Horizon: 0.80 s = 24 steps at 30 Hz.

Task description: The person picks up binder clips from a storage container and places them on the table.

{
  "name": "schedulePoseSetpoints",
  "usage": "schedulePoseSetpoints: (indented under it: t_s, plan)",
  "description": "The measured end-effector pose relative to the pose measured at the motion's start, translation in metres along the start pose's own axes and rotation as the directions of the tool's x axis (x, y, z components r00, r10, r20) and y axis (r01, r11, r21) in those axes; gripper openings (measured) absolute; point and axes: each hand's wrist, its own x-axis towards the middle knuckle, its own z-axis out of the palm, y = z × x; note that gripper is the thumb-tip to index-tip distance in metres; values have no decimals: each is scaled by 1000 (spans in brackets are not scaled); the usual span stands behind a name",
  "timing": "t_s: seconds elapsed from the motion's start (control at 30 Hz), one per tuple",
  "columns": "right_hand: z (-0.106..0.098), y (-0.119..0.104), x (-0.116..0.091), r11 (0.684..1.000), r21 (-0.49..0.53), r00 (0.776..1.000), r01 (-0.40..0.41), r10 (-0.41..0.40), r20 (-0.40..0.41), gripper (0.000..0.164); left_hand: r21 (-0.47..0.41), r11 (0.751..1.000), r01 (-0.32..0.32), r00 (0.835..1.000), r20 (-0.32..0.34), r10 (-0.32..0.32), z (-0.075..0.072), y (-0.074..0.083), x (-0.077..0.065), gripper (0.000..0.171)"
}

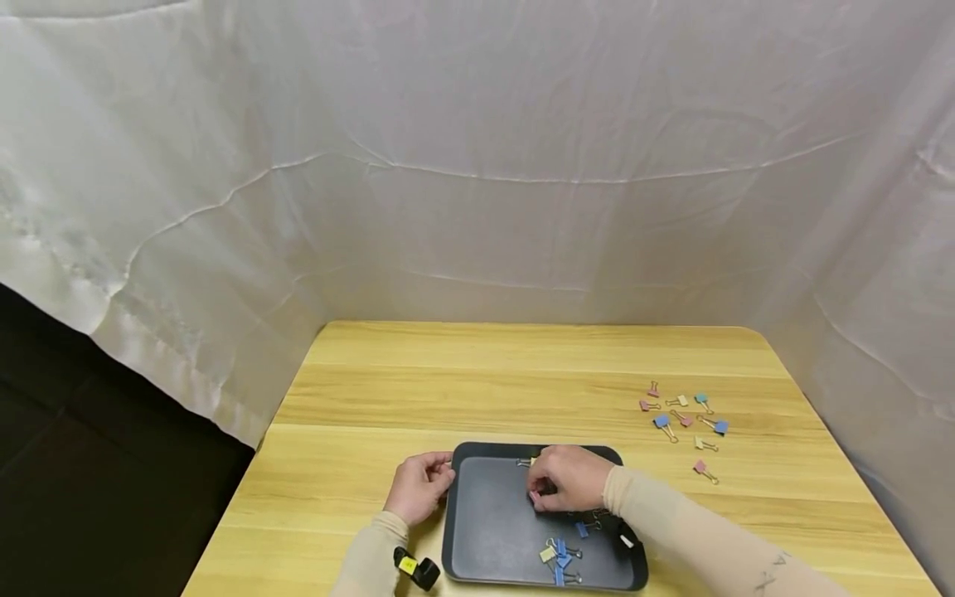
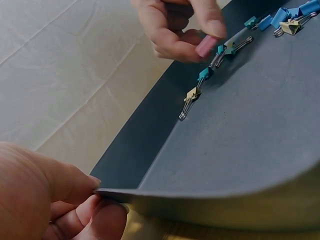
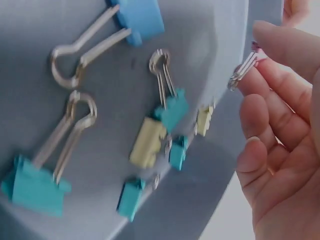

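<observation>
My left hand (image 1: 420, 487) pinches the rim at the left side of a dark grey tray (image 1: 485, 522), thumb on top and fingers beneath in the left wrist view. Over the far part of the tray, my right hand (image 1: 573, 477) pinches a small pink binder clip (image 2: 206, 46) between thumb and fingers. Its metal handles show in the right wrist view. Below that hand, teal clips (image 3: 172, 109) and yellow clips (image 3: 148, 142) lie in the tray. A blue clip (image 1: 583, 529) sits to the right, and a cluster of blue clips (image 1: 564, 560) with a yellow one lies near the front.
On the table (image 1: 388, 381), right of the tray, several pink, yellow, blue and teal binder clips (image 1: 682, 419) lie scattered. A black strap with a yellow label (image 1: 408, 565) is on the left wrist. Pale cloth (image 1: 522, 232) hangs behind and at the sides.
</observation>
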Motion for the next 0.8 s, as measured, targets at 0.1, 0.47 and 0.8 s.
schedulePoseSetpoints:
  t_s: [0.1, 0.47, 0.8]
  plan:
    - [-7, 6, -4, 1000, 4, 999, -25, 25, -46, 9, 1, 1000, -3, 1000, 1, 3, 0, 0, 0, 26]
    - [-37, 38, -33, 982, 5, 961, -190, 187, -204, 5, -3, 1000, 10, 1000, -18, -10, 3, 0, -2, 26]
    - [-42, 84, -78, 929, 74, 891, -363, 370, -262, 9, -18, 1000, 26, 999, -31, -27, 6, -2, -7, 28]
